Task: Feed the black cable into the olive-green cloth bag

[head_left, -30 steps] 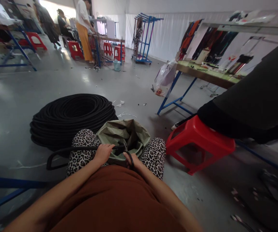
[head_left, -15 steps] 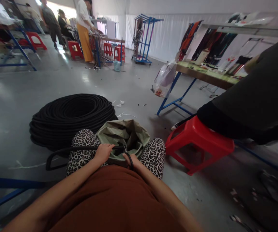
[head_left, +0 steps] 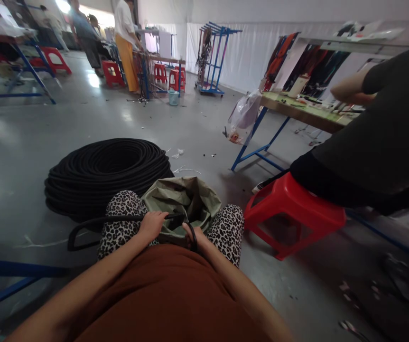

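My left hand (head_left: 152,225) is closed round a black cord (head_left: 122,218), whose end sticks out to the right over an olive-green sack (head_left: 204,194). The cord loops off to the left past my knee. In my right hand (head_left: 194,236) are black-handled scissors (head_left: 192,232), their blades pointing up beside the cord's end. Whether the blades touch the cord cannot be made out. The sack stands open-mouthed between my knees. Behind my left knee lies a large coil of black cord (head_left: 101,175) on the floor.
A red stool (head_left: 293,204) with a seated person on it is close on my right, by a workbench (head_left: 300,111) with a hanging plastic bag (head_left: 243,116). A blue metal bar (head_left: 15,268) is at the lower left. Other people are at tables farther back.
The scissors have turned slightly in my right hand, and their blades look closer together. The seated person's arm has come into view over the workbench. My left hand has hardly moved.
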A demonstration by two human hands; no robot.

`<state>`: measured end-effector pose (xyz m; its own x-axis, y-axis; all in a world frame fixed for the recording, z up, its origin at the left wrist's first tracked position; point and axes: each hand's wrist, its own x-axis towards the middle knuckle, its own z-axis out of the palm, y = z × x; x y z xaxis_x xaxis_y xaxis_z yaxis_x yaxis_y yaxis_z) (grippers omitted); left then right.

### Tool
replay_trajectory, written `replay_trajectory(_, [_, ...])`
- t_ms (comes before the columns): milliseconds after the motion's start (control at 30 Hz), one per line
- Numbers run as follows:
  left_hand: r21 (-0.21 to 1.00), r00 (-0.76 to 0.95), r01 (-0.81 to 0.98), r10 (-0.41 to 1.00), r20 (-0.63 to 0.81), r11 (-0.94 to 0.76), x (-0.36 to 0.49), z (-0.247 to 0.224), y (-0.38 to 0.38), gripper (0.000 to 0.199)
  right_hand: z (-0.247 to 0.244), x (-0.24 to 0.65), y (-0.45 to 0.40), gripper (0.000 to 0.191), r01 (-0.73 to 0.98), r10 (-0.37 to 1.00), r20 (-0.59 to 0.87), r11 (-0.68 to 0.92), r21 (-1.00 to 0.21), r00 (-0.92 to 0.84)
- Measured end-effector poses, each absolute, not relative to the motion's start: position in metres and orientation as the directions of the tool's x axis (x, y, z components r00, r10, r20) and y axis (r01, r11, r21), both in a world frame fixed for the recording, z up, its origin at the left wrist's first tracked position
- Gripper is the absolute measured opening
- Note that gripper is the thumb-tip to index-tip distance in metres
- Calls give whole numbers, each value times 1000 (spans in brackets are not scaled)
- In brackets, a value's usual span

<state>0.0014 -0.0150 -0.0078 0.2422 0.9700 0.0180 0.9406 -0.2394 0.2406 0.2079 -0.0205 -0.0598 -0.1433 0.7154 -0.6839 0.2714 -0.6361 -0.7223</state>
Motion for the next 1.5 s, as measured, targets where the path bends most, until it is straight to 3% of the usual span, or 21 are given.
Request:
replay_trajectory(100, [255, 232, 937, 971, 50, -237, -1, -8, -17, 35, -56, 206, -20, 46, 193, 653, -753, -731, -655, -84])
replay_trajectory(300, [317, 185, 923, 973, 137, -221, -3, -9, -17, 35, -59, 207, -20, 39, 52, 694, -694, -699, -713, -189])
replay_trajectory(567, [348, 179, 909, 969, 170, -229, -2, -6, -17, 33, -70, 210, -19, 41, 86, 747, -605, -608, -789, -277])
replay_trajectory(867, [341, 203, 904, 961, 190, -258, -2, -11, -18, 33, -71, 211, -19, 43, 125, 740, -604, -597, -793, -295])
replay_trajectory(1500, [303, 269, 911, 960, 84, -281, 1, -4, -20, 35, -58, 208, -21, 36, 124, 741, -607, -600, -790, -285])
